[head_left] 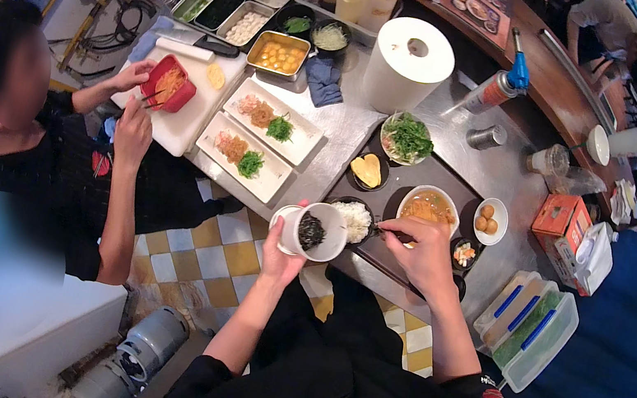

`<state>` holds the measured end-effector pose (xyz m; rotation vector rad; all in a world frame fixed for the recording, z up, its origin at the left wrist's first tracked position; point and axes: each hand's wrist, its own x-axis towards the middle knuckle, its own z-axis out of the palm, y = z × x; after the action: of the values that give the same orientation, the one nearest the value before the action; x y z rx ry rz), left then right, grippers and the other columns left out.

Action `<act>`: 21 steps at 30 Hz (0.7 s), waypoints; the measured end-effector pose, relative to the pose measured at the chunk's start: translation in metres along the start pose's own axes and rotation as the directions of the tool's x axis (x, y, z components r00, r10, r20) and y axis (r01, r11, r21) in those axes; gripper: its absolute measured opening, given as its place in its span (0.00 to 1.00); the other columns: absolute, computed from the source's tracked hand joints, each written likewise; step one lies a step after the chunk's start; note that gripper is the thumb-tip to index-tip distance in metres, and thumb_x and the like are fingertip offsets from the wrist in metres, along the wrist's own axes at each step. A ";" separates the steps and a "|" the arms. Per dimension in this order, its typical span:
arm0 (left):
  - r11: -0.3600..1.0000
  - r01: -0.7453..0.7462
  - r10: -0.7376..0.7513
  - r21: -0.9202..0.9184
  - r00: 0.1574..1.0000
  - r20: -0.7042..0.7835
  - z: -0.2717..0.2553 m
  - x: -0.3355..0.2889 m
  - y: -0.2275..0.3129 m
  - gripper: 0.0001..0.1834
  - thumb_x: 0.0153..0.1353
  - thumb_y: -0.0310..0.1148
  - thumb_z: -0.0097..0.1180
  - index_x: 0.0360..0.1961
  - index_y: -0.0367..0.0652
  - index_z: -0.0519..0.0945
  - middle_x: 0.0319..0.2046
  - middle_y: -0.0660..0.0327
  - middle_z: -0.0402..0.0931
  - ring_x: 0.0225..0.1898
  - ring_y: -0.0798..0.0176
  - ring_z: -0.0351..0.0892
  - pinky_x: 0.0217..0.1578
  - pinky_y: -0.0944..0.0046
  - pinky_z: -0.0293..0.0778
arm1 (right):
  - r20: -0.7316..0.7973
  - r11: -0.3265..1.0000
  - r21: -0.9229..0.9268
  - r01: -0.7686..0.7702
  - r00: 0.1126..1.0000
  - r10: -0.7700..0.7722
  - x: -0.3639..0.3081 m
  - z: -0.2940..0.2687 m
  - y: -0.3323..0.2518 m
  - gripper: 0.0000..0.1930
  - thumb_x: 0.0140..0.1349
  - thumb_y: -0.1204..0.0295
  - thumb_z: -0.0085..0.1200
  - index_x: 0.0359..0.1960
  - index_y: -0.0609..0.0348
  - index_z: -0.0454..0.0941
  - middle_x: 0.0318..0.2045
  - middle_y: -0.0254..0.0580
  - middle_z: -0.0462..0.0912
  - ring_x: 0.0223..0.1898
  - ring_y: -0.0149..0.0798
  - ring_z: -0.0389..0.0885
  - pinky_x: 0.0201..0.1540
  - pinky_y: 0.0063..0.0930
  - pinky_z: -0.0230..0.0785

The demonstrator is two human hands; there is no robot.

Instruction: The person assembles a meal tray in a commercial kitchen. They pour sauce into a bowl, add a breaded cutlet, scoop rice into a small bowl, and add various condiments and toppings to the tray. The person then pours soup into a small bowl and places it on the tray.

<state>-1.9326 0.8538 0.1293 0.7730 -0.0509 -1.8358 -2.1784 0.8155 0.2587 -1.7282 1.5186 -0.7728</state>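
My left hand [280, 264] grips a white tub [335, 239] tilted toward me, with dark shredded seaweed [311, 232] inside. A round white edge, maybe a lid, shows behind the tub. Just right of a dark bowl of white rice [355, 220], my right hand [426, 254] is closed in a pinch at the bowl's rim; small dark bits seem to show at the fingertips, too small to be sure. Around it on a dark tray [462, 176] are a bowl of orange-brown soup or curry [429, 206], yellow omelette slices [368, 170], a leafy salad [409, 138], and round brown balls [488, 220].
At left, a co-worker holds a red bowl [176, 85] over a cutting board [190, 124]. Two long white plates [276, 180] of food lie between us. A paper roll [411, 68], a blow torch [503, 87] and lidded plastic boxes [535, 333] stand around the counter.
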 end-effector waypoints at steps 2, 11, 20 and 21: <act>0.999 -0.041 0.040 -0.009 0.997 -0.059 -0.012 -0.007 0.006 0.36 0.71 0.55 0.49 0.70 0.42 0.65 0.66 0.54 0.69 0.68 0.53 0.67 0.68 0.44 0.63 | 0.091 0.999 -0.009 -0.053 0.994 0.054 0.006 0.026 0.025 0.08 0.54 0.80 0.63 0.36 0.63 0.88 0.32 0.49 0.88 0.30 0.42 0.87 0.36 0.32 0.78; 0.999 -0.004 0.001 -0.042 0.997 -0.072 -0.055 -0.018 0.010 0.36 0.70 0.54 0.51 0.70 0.40 0.64 0.63 0.54 0.72 0.66 0.53 0.70 0.68 0.47 0.65 | 0.015 0.993 -0.039 -0.111 0.994 0.112 0.012 0.084 0.063 0.08 0.54 0.80 0.63 0.37 0.64 0.87 0.35 0.55 0.87 0.36 0.53 0.87 0.42 0.38 0.79; 0.984 0.172 -0.172 0.032 0.985 -0.020 -0.060 -0.025 0.029 0.35 0.71 0.53 0.50 0.70 0.42 0.65 0.63 0.55 0.71 0.66 0.53 0.70 0.67 0.47 0.65 | -0.010 0.979 -0.105 -0.175 0.985 0.174 -0.003 0.095 0.056 0.09 0.53 0.81 0.62 0.37 0.65 0.87 0.31 0.56 0.86 0.33 0.53 0.87 0.40 0.37 0.79; 0.981 0.189 -0.189 0.049 0.982 -0.014 -0.060 -0.026 0.031 0.35 0.71 0.54 0.50 0.69 0.41 0.66 0.64 0.54 0.71 0.66 0.52 0.70 0.68 0.46 0.65 | -0.025 0.979 -0.087 -0.182 0.983 0.181 -0.003 0.095 0.057 0.09 0.54 0.81 0.62 0.37 0.65 0.87 0.31 0.56 0.86 0.33 0.53 0.87 0.40 0.37 0.78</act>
<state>-1.8700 0.8830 0.1067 0.8455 -0.0181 -2.0174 -2.1343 0.8256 0.1576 -1.6215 1.7178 -0.6362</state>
